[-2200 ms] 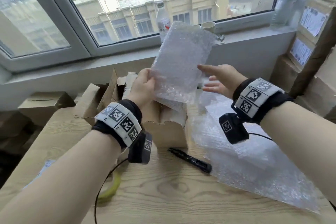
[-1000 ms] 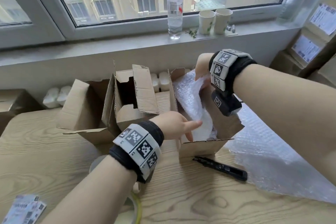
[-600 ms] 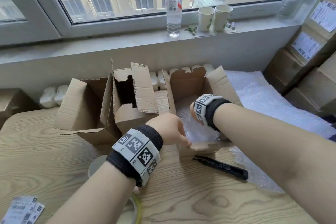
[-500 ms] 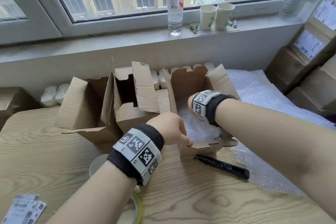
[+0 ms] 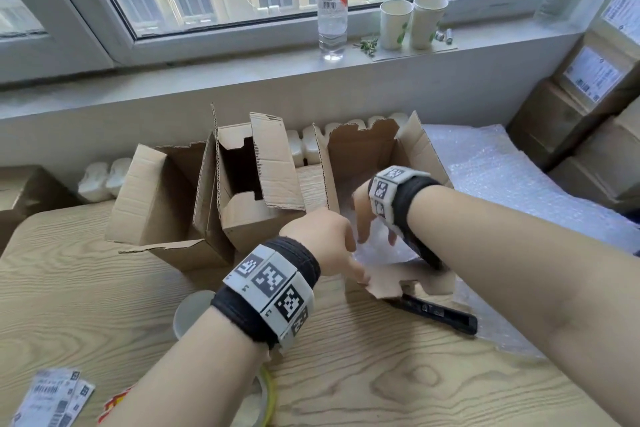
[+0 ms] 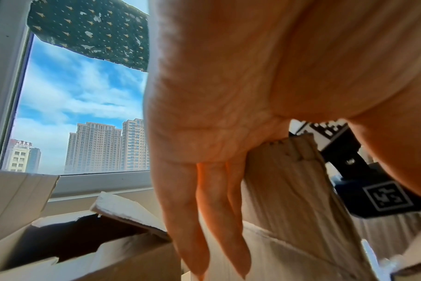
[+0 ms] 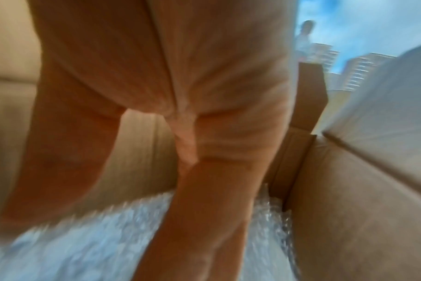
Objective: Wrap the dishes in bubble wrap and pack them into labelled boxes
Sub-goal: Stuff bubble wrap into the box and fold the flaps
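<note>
The bubble wrap [image 5: 375,246] lies inside the open box [image 5: 363,156] at 1 o'clock on the worktop [image 5: 86,295]. Right hand [image 5: 363,215] presses it flat, fingers extended. Left hand [image 5: 325,239], fingers relaxed, steadies the near flap. Step: lining. Next: insert a wrapped dish.

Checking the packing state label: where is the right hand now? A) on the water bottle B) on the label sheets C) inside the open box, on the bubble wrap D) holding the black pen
C: the right hand reaches down inside the open box, fingers spread over the bubble wrap lining its bottom; the black pen lies untouched on the table.
</note>
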The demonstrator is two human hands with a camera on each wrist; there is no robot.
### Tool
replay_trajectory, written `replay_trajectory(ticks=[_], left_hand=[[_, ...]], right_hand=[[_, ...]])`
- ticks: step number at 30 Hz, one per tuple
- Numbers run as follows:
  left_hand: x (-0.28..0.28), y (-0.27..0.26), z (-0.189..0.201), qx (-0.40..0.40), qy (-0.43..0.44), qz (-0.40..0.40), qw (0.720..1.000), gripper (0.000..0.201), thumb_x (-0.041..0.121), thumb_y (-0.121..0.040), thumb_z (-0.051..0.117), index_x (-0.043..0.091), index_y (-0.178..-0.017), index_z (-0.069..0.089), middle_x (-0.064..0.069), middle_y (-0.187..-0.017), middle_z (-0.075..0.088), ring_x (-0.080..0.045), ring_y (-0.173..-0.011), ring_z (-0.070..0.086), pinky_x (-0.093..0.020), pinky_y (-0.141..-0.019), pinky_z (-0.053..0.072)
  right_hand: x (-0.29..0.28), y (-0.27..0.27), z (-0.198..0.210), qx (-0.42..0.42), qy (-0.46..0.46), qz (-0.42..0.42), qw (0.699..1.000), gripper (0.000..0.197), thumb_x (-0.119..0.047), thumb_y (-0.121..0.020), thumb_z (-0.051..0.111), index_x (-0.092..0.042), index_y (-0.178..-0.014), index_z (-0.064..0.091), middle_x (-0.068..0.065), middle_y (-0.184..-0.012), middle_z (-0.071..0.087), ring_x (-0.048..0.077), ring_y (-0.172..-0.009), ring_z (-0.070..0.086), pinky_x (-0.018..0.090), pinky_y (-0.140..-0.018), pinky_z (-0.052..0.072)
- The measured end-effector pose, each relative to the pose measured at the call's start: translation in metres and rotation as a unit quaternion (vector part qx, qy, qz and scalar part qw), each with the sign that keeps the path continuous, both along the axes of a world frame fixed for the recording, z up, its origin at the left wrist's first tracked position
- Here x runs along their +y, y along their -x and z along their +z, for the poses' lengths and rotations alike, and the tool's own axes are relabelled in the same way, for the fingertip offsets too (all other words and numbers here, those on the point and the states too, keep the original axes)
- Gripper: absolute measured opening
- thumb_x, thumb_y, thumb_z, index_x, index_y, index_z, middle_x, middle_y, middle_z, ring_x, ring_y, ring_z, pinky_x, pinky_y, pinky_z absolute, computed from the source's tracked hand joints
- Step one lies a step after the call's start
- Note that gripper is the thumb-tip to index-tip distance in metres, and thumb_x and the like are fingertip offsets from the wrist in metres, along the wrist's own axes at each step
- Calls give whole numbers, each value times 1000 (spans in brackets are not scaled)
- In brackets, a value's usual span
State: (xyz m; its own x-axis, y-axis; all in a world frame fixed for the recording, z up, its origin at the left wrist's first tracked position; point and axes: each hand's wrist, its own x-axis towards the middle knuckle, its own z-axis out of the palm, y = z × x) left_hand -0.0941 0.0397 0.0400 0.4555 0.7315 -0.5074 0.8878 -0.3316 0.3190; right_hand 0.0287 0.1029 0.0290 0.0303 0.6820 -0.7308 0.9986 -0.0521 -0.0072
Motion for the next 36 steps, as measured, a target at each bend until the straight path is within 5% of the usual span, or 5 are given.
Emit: replay_trajectory(ticks=[3, 7, 13, 21, 36], left_hand=[[-3, -4, 10, 23, -21, 12, 999, 61, 56, -74, 70, 25, -125, 57, -3, -118, 45, -20, -106, 52, -37, -95, 48], [-8, -24, 30, 18, -125, 50, 991, 62, 57, -80, 63, 27, -132, 49, -16, -152, 16, -35, -137, 25, -43, -111, 29], [-23, -85, 54, -98, -147, 28, 984, 42, 47, -90, 54, 25, -126, 56, -7, -142, 40, -25, -132, 38, -39, -107, 36], [-53, -177, 45, -185, -107, 15, 977, 28, 31, -94, 52, 18, -115, 64, 1, -116, 65, -16, -105, 58, -34, -93, 48], [-67, -235, 8, -142, -24, 44, 989, 11, 19, -93, 48, 18, -83, 45, -3, -83, 44, -16, -77, 40, -27, -71, 32]], right_hand=[[4, -14, 16, 99, 43, -87, 990, 56, -19, -82, 73, -3, -130, 50, 17, -117, 60, 34, -89, 68, 46, -83, 56], [-5, -49, 43, 206, -45, -162, 964, 28, -13, -85, 69, 2, -107, 61, 15, -89, 68, 30, -82, 70, 42, -79, 58], [-39, -139, 52, 174, -275, -209, 922, 15, -15, -85, 58, -7, -72, 59, 8, -66, 61, 19, -53, 62, 17, -41, 44], [-132, -235, -53, -3, -141, -199, 970, 78, -48, -72, 75, -16, -133, 38, 10, -133, 42, 33, -124, 39, 41, -97, 41], [-151, -267, -90, -25, -271, -141, 952, 24, -17, -93, 51, -14, -117, 54, 7, -126, 44, 25, -119, 40, 32, -90, 40]])
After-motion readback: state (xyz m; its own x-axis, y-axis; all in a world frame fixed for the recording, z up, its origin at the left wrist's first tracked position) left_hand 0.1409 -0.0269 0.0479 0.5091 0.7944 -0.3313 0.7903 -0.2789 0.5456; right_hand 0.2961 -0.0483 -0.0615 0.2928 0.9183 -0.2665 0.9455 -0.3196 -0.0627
